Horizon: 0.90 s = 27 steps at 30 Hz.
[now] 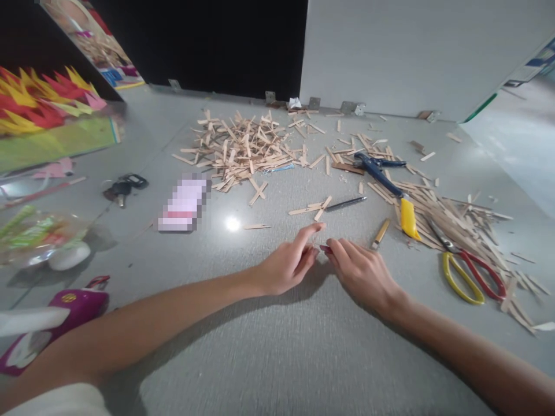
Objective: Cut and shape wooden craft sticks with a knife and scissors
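Note:
Above the grey tabletop [260, 358], my left hand [286, 266] has its index finger stretched out, apart from the other, curled fingers; nothing shows in it. My right hand [362, 271] is closed with the fingertips pinched together, close to the left fingertips. A tiny dark red spot shows at that pinch, too small to tell whether it is a fingernail or a held thing. Just beyond the hands lie a few joined wooden sticks [309, 208] and a black pen [347, 204]. A short wooden piece with a pale end [381, 233] lies beside my right hand.
Wooden sticks are heaped [249, 147] at the back, with thin strips [472, 231] at right. Nearby are red-and-yellow-handled scissors [463, 276] and a blue tool with a yellow end [408, 218]. At left: a phone [184, 202], keys [121, 189], a purple-and-white object [80, 306], a plastic bag [39, 237].

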Available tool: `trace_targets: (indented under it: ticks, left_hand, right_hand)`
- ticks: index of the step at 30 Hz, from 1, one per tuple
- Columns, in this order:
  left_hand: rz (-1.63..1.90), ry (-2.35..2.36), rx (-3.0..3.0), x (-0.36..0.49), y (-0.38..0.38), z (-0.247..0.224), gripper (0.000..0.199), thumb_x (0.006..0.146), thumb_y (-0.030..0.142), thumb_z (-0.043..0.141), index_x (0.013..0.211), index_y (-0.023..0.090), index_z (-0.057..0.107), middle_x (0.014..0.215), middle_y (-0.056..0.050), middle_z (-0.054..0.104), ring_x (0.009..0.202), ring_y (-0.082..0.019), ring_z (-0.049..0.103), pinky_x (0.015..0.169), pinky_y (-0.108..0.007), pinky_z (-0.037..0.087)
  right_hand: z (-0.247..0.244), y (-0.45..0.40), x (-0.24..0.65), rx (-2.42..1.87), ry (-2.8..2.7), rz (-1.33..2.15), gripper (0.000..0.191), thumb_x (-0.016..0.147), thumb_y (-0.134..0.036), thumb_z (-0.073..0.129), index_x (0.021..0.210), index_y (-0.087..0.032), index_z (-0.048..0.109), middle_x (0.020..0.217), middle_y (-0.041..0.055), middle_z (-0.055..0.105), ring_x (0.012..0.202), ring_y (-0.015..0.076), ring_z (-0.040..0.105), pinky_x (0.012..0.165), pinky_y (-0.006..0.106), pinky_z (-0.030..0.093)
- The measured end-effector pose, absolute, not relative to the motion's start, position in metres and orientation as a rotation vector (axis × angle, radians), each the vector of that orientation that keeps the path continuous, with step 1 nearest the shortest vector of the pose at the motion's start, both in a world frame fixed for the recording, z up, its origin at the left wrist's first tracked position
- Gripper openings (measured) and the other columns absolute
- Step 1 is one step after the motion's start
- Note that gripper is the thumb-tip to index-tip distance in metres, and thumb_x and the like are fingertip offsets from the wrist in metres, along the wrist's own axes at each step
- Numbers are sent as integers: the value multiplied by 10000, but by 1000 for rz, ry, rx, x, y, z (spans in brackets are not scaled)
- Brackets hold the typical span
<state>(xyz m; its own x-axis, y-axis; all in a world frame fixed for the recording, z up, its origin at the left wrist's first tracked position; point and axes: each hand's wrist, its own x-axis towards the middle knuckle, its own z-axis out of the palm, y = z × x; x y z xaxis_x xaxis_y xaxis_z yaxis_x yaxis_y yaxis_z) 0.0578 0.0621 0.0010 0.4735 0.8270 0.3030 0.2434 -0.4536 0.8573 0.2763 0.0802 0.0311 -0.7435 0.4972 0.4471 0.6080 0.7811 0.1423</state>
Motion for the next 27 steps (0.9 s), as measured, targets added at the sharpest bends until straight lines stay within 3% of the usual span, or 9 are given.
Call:
trace_targets:
  ticks: [6, 10, 14, 22, 27]
  left_hand:
    - [964, 813, 2124, 59, 61, -4, 447, 1162, 280, 333, 1579, 119, 324, 663, 73, 585, 450, -94, 474, 475, -197, 366]
    - [1022, 729, 2185, 61, 61, -7, 479, 1163, 243, 324, 1630, 154, 272, 756, 28, 680, 508, -106, 558, 510, -203, 432]
    - [1045, 694, 2194, 61, 60, -5, 476, 1170, 253, 319, 1629, 144, 257, 784, 9, 704, 519, -112, 562, 511, -208, 436]
    - [1037, 678, 2118, 63, 59, -3, 512, 1185, 341, 324, 1620, 112, 179, 675, 76, 569, 470, -100, 461, 470, -190, 351]
    - [1110, 616, 2080, 64, 59, -3, 461, 1185, 362, 357, 1573, 139, 242, 680, 99, 498, 467, -83, 410, 459, -171, 341]
  right_hand:
    - [16, 90, 279, -711, -2494, -223, 199, 1093, -104, 470, 989, -153, 632, 724, 9, 645, 611, 143, 584, 574, 257, 411]
    - [17, 91, 280, -679, -2491, -142, 190, 1056, -76, 484, 993, -173, 635, 743, 14, 658, 639, 153, 596, 622, 258, 482]
    - [19, 92, 279, -684, -2472, -97, 235, 1050, -62, 465, 913, -200, 597, 709, 2, 631, 615, 146, 568, 600, 251, 473]
    - [20, 92, 279, -712, -2470, 26, 235, 1016, -35, 456, 909, -212, 567, 713, -10, 613, 608, 150, 563, 570, 248, 453]
    - [21, 92, 280, -721, -2457, 25, 234, 1013, -34, 447, 946, -204, 592, 711, -4, 624, 614, 159, 577, 596, 261, 471]
